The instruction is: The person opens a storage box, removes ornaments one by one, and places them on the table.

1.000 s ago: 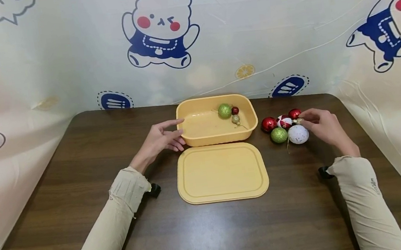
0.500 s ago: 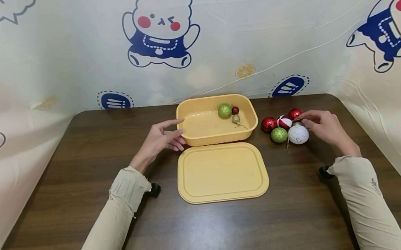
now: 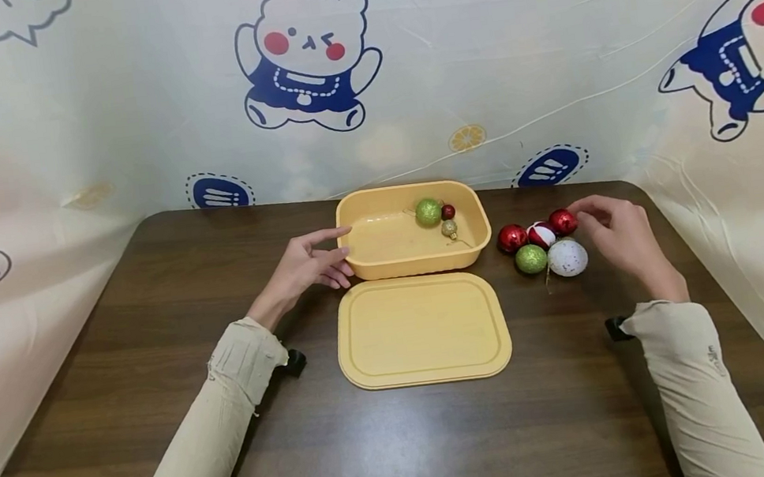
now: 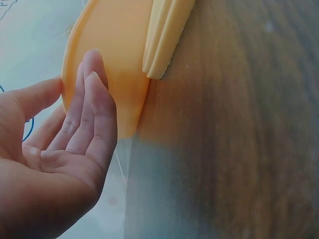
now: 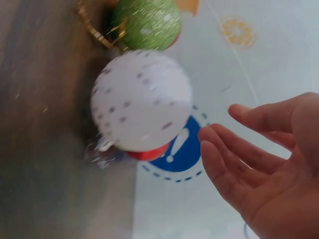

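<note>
In the head view my left hand (image 3: 302, 264) rests at the left end of a yellow plastic box (image 3: 393, 267), with fingertips on its rim; the left wrist view shows these fingers extended along the wall. Inside the box lie a green glitter ball (image 3: 429, 212), a small dark red ball (image 3: 448, 211) and a small gold ball (image 3: 449, 228). My right hand (image 3: 621, 237) hovers by a shiny red ball (image 3: 562, 222), its loosely bent fingers holding nothing in the right wrist view. Around it cluster a white speckled ball (image 3: 567, 258), a red-and-white ball (image 3: 540, 234), another red ball (image 3: 512, 237) and a green ball (image 3: 531, 259).
A flat yellow lid (image 3: 422, 331) lies in front of the box on the dark wooden table (image 3: 394, 452). Behind the table hangs a printed cloth (image 3: 404, 69) with cartoon bears, meeting its back edge.
My right hand has shifted slightly up, its fingers off the gold piece beside the far red ball. That gold piece is out of sight now. My left hand and the box stay put.
</note>
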The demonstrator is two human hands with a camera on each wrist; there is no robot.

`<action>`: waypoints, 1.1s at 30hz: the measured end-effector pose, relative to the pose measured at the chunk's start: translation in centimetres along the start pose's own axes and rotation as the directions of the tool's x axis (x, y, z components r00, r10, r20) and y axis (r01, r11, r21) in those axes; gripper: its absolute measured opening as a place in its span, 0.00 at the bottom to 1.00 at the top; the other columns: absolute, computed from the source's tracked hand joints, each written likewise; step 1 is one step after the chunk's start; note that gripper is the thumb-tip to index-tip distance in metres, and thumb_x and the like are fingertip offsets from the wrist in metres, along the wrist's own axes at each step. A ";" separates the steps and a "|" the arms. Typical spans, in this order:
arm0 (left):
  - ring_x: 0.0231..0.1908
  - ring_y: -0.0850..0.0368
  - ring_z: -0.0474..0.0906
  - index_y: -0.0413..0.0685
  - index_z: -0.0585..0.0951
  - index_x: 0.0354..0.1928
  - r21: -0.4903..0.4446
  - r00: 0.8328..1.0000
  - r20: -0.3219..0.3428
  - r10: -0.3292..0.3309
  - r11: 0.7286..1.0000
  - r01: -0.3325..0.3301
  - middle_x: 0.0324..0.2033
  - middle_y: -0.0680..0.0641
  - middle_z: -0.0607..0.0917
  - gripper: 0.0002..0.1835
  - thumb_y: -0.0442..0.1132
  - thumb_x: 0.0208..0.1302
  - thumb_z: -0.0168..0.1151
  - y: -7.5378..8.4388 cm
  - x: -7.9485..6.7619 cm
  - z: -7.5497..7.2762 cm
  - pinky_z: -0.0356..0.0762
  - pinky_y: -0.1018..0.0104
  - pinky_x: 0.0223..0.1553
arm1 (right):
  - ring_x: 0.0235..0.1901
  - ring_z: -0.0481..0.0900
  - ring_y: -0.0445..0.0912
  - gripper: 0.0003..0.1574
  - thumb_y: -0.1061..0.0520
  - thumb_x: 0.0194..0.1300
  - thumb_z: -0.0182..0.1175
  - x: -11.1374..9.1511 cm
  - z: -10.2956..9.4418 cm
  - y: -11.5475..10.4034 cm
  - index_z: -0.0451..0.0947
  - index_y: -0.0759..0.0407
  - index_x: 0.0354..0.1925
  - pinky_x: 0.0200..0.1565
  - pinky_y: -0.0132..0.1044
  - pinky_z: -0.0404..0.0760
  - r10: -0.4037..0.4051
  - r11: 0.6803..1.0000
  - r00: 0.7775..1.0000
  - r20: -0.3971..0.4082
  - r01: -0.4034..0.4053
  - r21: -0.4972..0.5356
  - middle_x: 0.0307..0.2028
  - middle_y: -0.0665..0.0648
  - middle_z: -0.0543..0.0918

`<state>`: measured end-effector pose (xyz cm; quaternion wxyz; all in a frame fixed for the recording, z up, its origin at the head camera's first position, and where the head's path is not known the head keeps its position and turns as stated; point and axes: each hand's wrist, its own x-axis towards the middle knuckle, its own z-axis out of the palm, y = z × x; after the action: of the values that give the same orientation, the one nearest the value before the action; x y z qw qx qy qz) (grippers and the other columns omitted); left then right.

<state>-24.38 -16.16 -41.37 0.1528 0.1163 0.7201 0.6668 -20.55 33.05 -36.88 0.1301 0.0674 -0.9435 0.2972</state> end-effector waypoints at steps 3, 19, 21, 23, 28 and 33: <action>0.24 0.48 0.86 0.43 0.70 0.71 0.004 1.000 -0.002 -0.002 1.000 0.002 0.30 0.34 0.86 0.29 0.41 0.70 0.63 0.0 -0.1 -0.2 0.87 0.59 0.30 | 0.44 0.84 0.56 0.16 0.55 0.75 0.53 0.1 0.1 -1.3 0.83 0.58 0.52 0.39 0.18 0.69 -0.010 1.000 1.000 -0.013 0.010 0.009 0.47 0.63 0.86; 0.25 0.47 0.86 0.44 0.70 0.71 0.034 1.000 -0.001 -0.005 0.999 0.005 0.33 0.28 0.85 0.28 0.39 0.71 0.62 0.2 -0.1 -0.4 0.87 0.57 0.31 | 0.42 0.82 0.53 0.14 0.59 0.73 0.56 1.0 2.2 -6.3 0.81 0.63 0.52 0.47 0.44 0.83 -0.144 0.989 0.989 0.017 0.144 0.025 0.46 0.64 0.85; 0.25 0.47 0.86 0.44 0.70 0.71 0.038 1.000 -0.003 -0.006 0.999 0.006 0.33 0.29 0.85 0.28 0.38 0.71 0.61 0.2 -0.1 -0.4 0.87 0.58 0.31 | 0.42 0.82 0.54 0.14 0.60 0.73 0.56 1.4 2.7 -6.9 0.80 0.64 0.53 0.48 0.51 0.83 -0.159 0.987 0.987 0.038 0.158 0.034 0.47 0.64 0.84; 0.25 0.47 0.86 0.45 0.70 0.71 0.039 1.000 -0.006 -0.005 0.999 0.005 0.32 0.30 0.86 0.28 0.39 0.71 0.62 0.2 -0.1 -0.4 0.87 0.58 0.31 | 0.42 0.82 0.54 0.15 0.60 0.73 0.56 1.9 3.3 -7.6 0.80 0.64 0.54 0.47 0.54 0.83 -0.170 0.985 0.984 0.056 0.167 0.046 0.47 0.64 0.84; 0.25 0.47 0.86 0.44 0.70 0.70 0.035 1.000 -0.017 0.005 0.999 -0.005 0.31 0.33 0.86 0.28 0.39 0.71 0.62 0.2 -0.3 -0.4 0.87 0.59 0.31 | 0.41 0.82 0.53 0.15 0.62 0.72 0.58 3.4 4.8 -9.1 0.79 0.64 0.54 0.46 0.52 0.84 -0.185 0.981 0.978 0.093 0.178 0.080 0.46 0.63 0.84; 0.25 0.47 0.86 0.44 0.70 0.70 0.026 1.000 -0.007 0.008 1.000 -0.008 0.32 0.30 0.86 0.27 0.38 0.71 0.62 0.0 -0.2 0.0 0.87 0.55 0.32 | 0.41 0.82 0.54 0.15 0.63 0.70 0.59 4.3 6.2 -9.8 0.79 0.67 0.54 0.45 0.51 0.84 -0.202 0.976 0.973 0.111 0.191 0.101 0.45 0.64 0.84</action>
<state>-24.21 -16.20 -41.32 0.1460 0.1187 0.7289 0.6582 -23.96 21.24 -35.18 0.0986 0.1842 -0.9240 0.3202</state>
